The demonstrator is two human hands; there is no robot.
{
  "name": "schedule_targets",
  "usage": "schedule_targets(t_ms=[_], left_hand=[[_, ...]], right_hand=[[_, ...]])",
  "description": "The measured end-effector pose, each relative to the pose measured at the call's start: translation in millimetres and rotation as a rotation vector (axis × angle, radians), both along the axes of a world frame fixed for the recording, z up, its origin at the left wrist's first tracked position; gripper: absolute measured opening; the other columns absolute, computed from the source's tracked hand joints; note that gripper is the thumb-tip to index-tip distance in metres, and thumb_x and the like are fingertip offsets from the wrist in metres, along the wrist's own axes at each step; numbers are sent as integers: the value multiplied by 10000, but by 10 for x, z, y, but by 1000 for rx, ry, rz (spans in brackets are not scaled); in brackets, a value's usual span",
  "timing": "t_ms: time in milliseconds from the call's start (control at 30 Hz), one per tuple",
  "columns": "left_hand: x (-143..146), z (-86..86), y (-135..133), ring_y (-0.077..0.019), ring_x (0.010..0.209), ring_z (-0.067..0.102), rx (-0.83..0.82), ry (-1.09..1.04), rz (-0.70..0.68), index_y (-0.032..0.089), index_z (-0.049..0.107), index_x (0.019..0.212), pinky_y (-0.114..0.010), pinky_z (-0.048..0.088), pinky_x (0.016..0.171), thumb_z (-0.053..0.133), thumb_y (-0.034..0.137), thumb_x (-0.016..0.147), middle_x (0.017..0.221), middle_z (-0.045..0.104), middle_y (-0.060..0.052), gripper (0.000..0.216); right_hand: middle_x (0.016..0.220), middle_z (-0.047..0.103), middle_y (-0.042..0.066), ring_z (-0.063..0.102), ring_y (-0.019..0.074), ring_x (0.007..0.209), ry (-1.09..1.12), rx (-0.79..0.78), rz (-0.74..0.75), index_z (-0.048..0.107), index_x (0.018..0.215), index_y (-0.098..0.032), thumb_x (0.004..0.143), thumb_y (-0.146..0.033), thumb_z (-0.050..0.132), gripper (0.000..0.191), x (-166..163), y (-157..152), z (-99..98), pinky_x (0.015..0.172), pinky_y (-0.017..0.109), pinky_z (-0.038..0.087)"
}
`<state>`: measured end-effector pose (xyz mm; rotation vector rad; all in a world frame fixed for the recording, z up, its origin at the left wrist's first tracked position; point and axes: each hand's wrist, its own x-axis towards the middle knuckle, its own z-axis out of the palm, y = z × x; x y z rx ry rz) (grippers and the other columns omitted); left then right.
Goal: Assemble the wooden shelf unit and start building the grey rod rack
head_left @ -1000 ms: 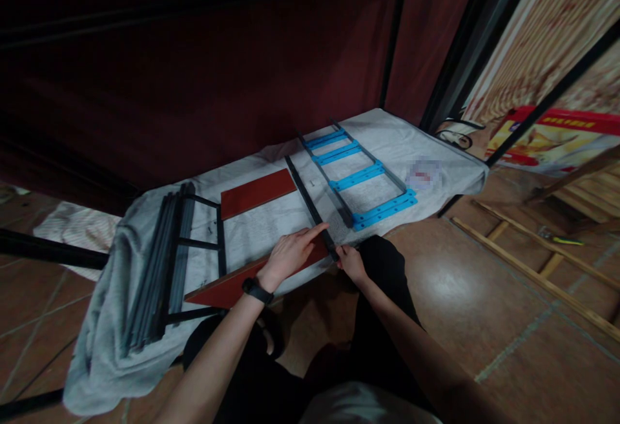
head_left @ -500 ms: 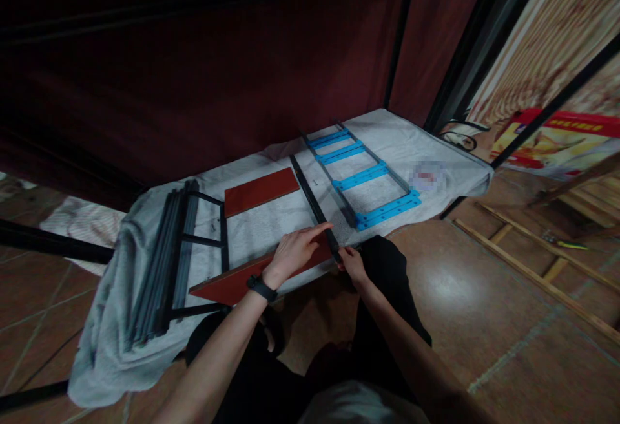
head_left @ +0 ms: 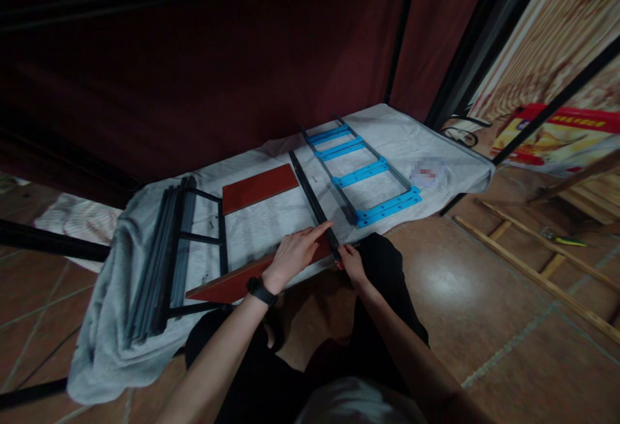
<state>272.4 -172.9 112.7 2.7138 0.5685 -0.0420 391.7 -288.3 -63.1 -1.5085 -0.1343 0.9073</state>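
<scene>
My left hand (head_left: 296,254), with a dark watch on its wrist, rests on the near red-brown board (head_left: 220,288). Its fingers are stretched out, and the tips reach a black metal bar (head_left: 310,191). My right hand (head_left: 351,264) is closed in a pinch at the near end of that bar; whatever is between the fingertips is too small to see. The near board's right end meets the bar. Farther back, a second red-brown board (head_left: 260,188) lies between the bar and a black ladder-shaped frame (head_left: 223,243).
Dark grey tubes (head_left: 157,262) lie at the left end of a cloth-covered surface (head_left: 382,127). Right of the bar is a frame with blue crosspieces (head_left: 390,207), beside a blurred clear packet (head_left: 429,172). A wooden ladder (head_left: 513,262) and a red-yellow box (head_left: 557,136) are on the floor at right.
The view has shifted very slightly. Both hands keep nearly the same places at the bar's near end, and the boards and frames lie as before.
</scene>
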Motion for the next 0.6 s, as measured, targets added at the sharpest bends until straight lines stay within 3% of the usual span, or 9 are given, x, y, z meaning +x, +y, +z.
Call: schedule_targets(t_ms=[200, 400, 600], left_hand=[[18, 13, 32, -209, 1276, 694, -23, -6, 4, 431, 411, 1636, -334, 535, 1089, 537, 122, 994, 1508, 659, 36, 724], [15, -11, 25, -231, 1289, 695, -21, -5, 3, 421, 383, 1650, -372, 539, 1098, 530, 112, 995, 1545, 629, 28, 739], [8, -41, 44, -226, 1294, 692, -24, -2, -1, 431, 369, 1655, -362, 536, 1110, 546, 113, 999, 1558, 615, 37, 750]], right_hand=[[531, 494, -64, 470, 122, 454, -49, -12, 31, 560, 737, -236, 802, -705, 592, 474, 14, 0, -85, 448, 257, 361], [615, 524, -56, 489, 123, 564, -131, 62, -95, 572, 750, -233, 784, -629, 647, 404, 17, -26, -118, 538, 249, 417], [665, 611, -10, 534, 149, 594, -106, 68, -22, 620, 752, -212, 766, -678, 634, 467, 19, -22, -95, 560, 274, 426]])
